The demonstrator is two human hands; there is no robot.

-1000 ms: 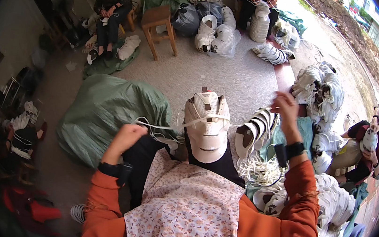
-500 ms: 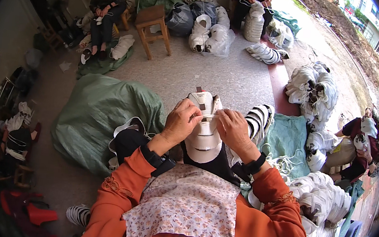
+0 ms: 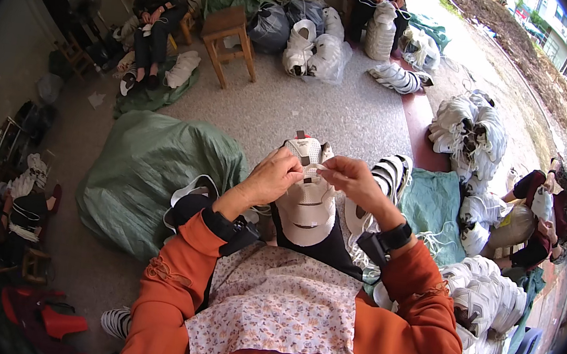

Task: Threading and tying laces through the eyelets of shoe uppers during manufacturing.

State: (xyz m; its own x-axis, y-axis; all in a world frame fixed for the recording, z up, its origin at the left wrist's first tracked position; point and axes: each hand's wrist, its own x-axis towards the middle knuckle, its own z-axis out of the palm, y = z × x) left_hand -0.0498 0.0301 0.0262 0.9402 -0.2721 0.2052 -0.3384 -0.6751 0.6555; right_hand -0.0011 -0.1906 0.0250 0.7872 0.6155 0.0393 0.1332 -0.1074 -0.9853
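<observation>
A white shoe upper (image 3: 307, 215) stands on my dark-clad lap, its toe toward me and its perforated tongue (image 3: 303, 152) pointing away. My left hand (image 3: 270, 179) is at the upper's left side, thumb and fingers pinched near the eyelets. Across the throat of the upper, my right hand (image 3: 354, 181) pinches a white shoelace (image 3: 320, 169) between thumb and forefinger. What exactly lies in the left fingertips is small, but the lace runs to them. Beside my right forearm, a nested stack of white uppers with dark edges (image 3: 389, 179) leans outward.
A large green sack (image 3: 155, 182) bulges at my left. Loose white laces (image 3: 440, 242) lie on teal cloth (image 3: 429, 198) at my right, near bundled uppers (image 3: 485, 294). A wooden stool (image 3: 228, 36) stands ahead. Seated people (image 3: 154, 16) handle uppers farther off; another person (image 3: 548, 209) is at right.
My right hand has turned and drawn inward over the upper's throat, its wrist lower and farther out. My left hand stays nearly in place. The upper has tilted slightly.
</observation>
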